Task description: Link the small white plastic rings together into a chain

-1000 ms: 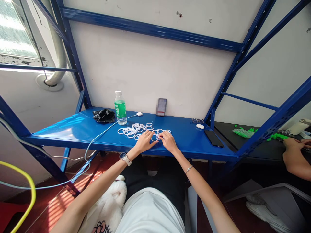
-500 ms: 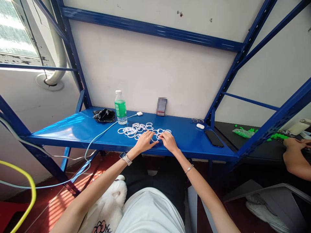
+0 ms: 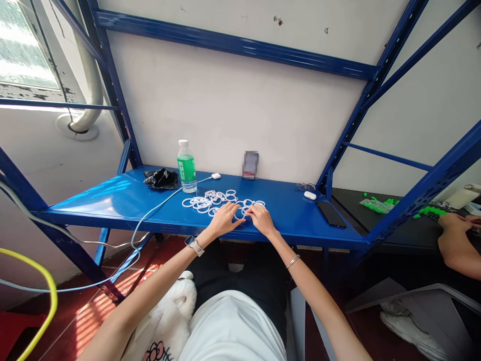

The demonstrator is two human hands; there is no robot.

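Several thin white rings lie scattered on the blue metal shelf in front of me. My left hand rests at the near edge of the ring pile, fingers curled with their tips on the rings. My right hand sits just beside it, fingertips pinched together on a white ring between the two hands. A watch is on my left wrist and a bracelet on my right.
A green-labelled water bottle, a black crumpled bag, a white charger cable, a small upright card, an earbud case and a dark phone lie on the shelf. Another person's hands work at the far right near green parts.
Both hands stay at the near side of the ring pile; only the fingertips shift slightly on the rings.
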